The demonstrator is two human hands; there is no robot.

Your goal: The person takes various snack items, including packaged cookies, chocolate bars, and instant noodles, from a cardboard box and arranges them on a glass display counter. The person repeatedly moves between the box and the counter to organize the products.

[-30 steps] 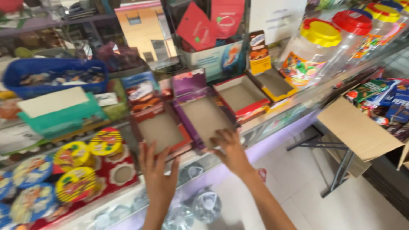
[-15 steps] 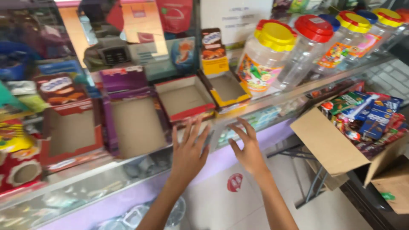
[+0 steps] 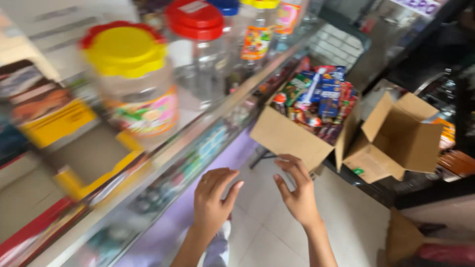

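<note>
Low in the middle of the frame we see both of our bare hands held out over the pale tiled floor (image 3: pixel 267 232). Our left hand (image 3: pixel 213 200) is open, fingers loosely curled and thumb spread, holding nothing; it hangs just in front of the glass-fronted shop counter (image 3: pixel 198 148) that runs from lower left to upper centre. Our right hand (image 3: pixel 295 190) is likewise open and empty, fingers bent and apart, its fingertips close to the lower front edge of the open brown cardboard box packed with colourful snack packets (image 3: pixel 292 136); whether they touch it we cannot tell. That box sits right of centre, just beside the counter. To its right stands a second open cardboard box, tipped on its side (image 3: pixel 396 143). On the counter top, upper left, stands a clear plastic jar with a yellow lid (image 3: pixel 136 84), and a red-lidded clear jar (image 3: pixel 198 44) behind it. Everything is blurred.
</note>
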